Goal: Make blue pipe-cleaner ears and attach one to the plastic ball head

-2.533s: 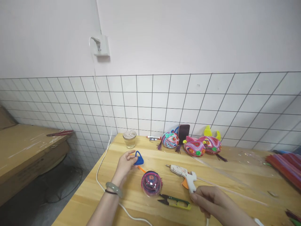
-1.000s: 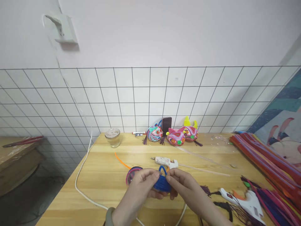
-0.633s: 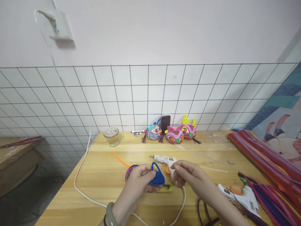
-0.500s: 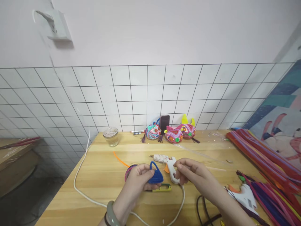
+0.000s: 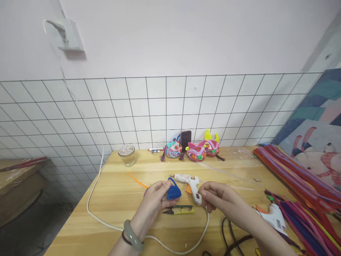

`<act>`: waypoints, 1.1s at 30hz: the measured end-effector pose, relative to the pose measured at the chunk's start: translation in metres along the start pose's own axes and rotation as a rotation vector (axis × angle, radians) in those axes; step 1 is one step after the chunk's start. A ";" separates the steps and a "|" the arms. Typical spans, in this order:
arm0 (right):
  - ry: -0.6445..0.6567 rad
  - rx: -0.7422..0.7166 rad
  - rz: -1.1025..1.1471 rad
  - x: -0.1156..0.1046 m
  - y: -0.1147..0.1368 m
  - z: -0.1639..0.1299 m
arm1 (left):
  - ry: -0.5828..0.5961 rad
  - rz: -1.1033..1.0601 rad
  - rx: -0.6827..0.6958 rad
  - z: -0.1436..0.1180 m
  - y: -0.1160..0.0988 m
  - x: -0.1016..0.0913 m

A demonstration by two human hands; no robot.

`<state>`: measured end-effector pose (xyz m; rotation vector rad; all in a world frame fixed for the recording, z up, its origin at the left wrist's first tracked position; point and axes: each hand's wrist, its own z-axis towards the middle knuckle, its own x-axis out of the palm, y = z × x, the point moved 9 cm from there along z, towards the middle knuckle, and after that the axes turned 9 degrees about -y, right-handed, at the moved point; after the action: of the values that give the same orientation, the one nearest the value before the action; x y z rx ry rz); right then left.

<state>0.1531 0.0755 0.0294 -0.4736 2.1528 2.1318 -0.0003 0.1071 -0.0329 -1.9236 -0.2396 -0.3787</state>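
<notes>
1. The left hand point(image 5: 153, 200), in the lower middle of the frame, pinches a blue piece point(image 5: 173, 192) between thumb and fingers. The piece is roughly triangular, ribbed, with a loop at its top, and is held up above the wooden table point(image 5: 114, 195).
2. The right hand point(image 5: 217, 197), right of centre in the lower half, is half curled beside the handle of a white glue gun point(image 5: 194, 182). From this angle I cannot tell whether its fingertips touch the handle or press together on something thin.
3. The glue gun lies on its side in the centre, nozzle toward the left of the frame; snips point(image 5: 174, 210) lie just below it, and an orange strip point(image 5: 137, 181) runs out from behind the left hand.
4. The step in hand, as I judge it, is holding the blue piece steady, its ribbed face in view.
5. Lifting the glue gun from here would call for the right fingers to wrap its handle, clear of the white cord point(image 5: 207, 221), and for the left pinch to stay near the edge, away from the nozzle.
</notes>
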 end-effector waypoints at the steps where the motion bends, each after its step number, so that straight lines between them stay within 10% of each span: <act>1: 0.008 0.002 -0.022 0.000 -0.002 0.000 | -0.023 0.012 0.011 0.002 -0.003 -0.005; 11: 0.045 0.078 -0.184 -0.002 -0.032 0.024 | -0.204 -0.029 0.209 0.000 -0.072 -0.066; 25: 0.104 -0.128 0.098 0.084 0.006 0.065 | 0.048 0.255 0.320 -0.007 -0.055 -0.014; 33: -0.022 -0.080 0.134 0.067 -0.008 0.078 | -0.122 0.611 0.390 0.001 -0.073 -0.068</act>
<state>0.0792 0.1413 0.0014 -0.3182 2.1522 2.2876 -0.0877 0.1357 0.0043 -1.5384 0.1887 0.1842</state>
